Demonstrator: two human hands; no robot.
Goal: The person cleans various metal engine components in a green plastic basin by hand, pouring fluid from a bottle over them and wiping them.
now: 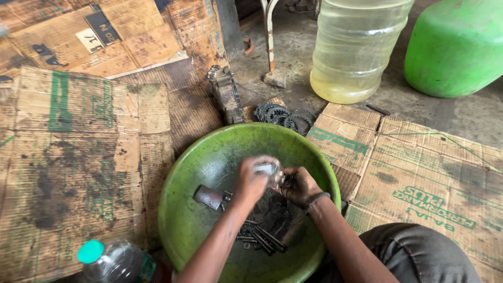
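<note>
Nearest the camera, a clear plastic bottle with a teal cap stands at the lower left, and a knee in dark trousers fills the lower right. Both forearms reach forward over a wide green basin set on the floor. The left hand is curled shut over a small shiny metal part, and the right hand, a dark band at its wrist, closes on the same part from the other side, fingertips meeting at its right end. The part sits between the two hands above the middle of the basin; it looks short and roughly cylindrical, its long axis running left to right, though the fingers hide most of it, so that is a guess. The left hand covers more of it. Below the hands, in the oily bottom of the basin, lie dark bolts in a loose heap, and just left of the left hand a short knurled metal cylinder lies on its side. Flattened, stained cardboard covers the floor on both sides. Beyond the basin's far rim sit a stack of dark toothed rings and a grimy metal assembly. Farther off on bare concrete stand a large clear jug holding yellowish liquid and a green drum.
</note>
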